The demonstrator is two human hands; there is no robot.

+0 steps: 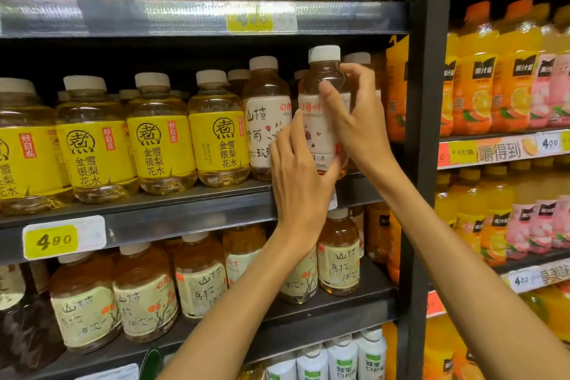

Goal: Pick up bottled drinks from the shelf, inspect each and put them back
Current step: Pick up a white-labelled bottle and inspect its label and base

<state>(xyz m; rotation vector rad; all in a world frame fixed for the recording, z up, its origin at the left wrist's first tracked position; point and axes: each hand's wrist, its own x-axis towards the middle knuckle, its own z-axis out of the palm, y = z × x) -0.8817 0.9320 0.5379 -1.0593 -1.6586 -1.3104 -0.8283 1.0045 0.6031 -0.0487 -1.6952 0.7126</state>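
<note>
I see both hands grasping pink-label bottle [324, 108]: right hand [359, 120] at shoulder, left hand [300, 176] at base. White-label neighbour [266, 120] just beside; label text partly covered.

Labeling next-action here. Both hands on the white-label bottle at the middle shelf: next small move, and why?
Probably draw the bottle straight out toward the body to inspect it. The right hand grips its shoulder and label, the left hand holds its lower part, and its base sits at the shelf edge, level with its white-label neighbour.
</note>
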